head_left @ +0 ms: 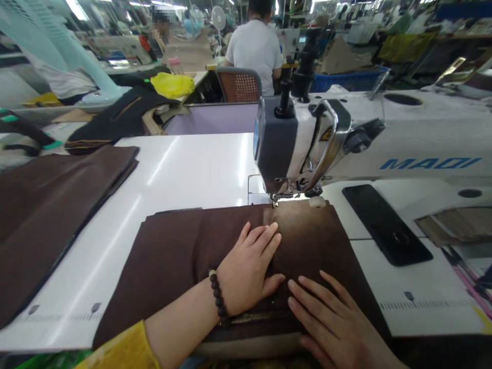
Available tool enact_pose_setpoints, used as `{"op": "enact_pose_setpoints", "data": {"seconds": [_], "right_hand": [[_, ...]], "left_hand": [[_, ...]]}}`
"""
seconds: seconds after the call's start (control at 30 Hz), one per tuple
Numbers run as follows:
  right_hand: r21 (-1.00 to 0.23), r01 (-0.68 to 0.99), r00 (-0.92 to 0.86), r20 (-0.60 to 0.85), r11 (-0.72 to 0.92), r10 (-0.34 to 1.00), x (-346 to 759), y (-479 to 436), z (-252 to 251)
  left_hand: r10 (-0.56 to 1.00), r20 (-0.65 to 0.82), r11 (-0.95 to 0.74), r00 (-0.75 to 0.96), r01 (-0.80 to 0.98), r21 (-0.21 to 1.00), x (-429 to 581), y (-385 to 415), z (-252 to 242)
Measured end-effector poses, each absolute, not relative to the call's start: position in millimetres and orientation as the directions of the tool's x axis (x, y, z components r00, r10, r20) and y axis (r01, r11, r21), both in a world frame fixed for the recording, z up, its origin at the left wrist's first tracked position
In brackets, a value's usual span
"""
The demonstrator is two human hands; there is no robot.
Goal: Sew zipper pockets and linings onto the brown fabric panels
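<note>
A dark brown leather-like panel [165,266] lies flat on the white sewing table, its far edge under the presser foot [274,201] of a sewing machine [303,133]. My left hand [249,266] rests on the panel just short of the foot, fingers stretched forward, a dark bead bracelet on the wrist. Nearer the front edge, my right hand [334,320] lies on the panel's right part with fingers spread. A brass-toothed zipper [255,319] runs across the panel below my left hand, partly covered by the hands. Neither hand grasps anything.
More brown pieces [49,205] are stacked at the left. A black phone [386,223] lies right of the panel, with brown strips [455,225] beyond it. A pale green fan [65,46] stands at the back left. A person in a white shirt [255,51] sits ahead, facing away.
</note>
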State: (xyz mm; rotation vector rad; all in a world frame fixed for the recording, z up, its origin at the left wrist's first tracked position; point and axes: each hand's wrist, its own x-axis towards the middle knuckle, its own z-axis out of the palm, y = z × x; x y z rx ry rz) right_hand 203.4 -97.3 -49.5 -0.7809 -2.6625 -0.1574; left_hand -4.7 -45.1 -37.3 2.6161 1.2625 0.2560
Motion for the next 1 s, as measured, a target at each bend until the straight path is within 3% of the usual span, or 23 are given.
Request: {"op": "enact_pose_setpoints", "data": {"seconds": [0.1, 0.23, 0.7, 1.0], "right_hand": [[-0.009, 0.558, -0.750, 0.422, 0.830, 0.509, 205, -99, -57], [0.082, 0.501, -0.829, 0.332, 0.862, 0.451, 208, -99, -60], [0.095, 0.517, -0.812, 0.370, 0.851, 0.452, 200, -96, -46], [0.150, 0.508, -0.838, 0.313, 0.848, 0.447, 194, -90, -35]], "left_hand": [[0.788, 0.054, -0.601, 0.613, 0.748, 0.280, -4, -45, -37], [0.782, 0.054, -0.608, 0.621, 0.741, 0.286, -5, -45, -36], [0.768, 0.052, -0.622, 0.639, 0.722, 0.304, -8, -43, -36], [0.765, 0.051, -0.626, 0.642, 0.722, 0.296, -10, -39, -37]]}}
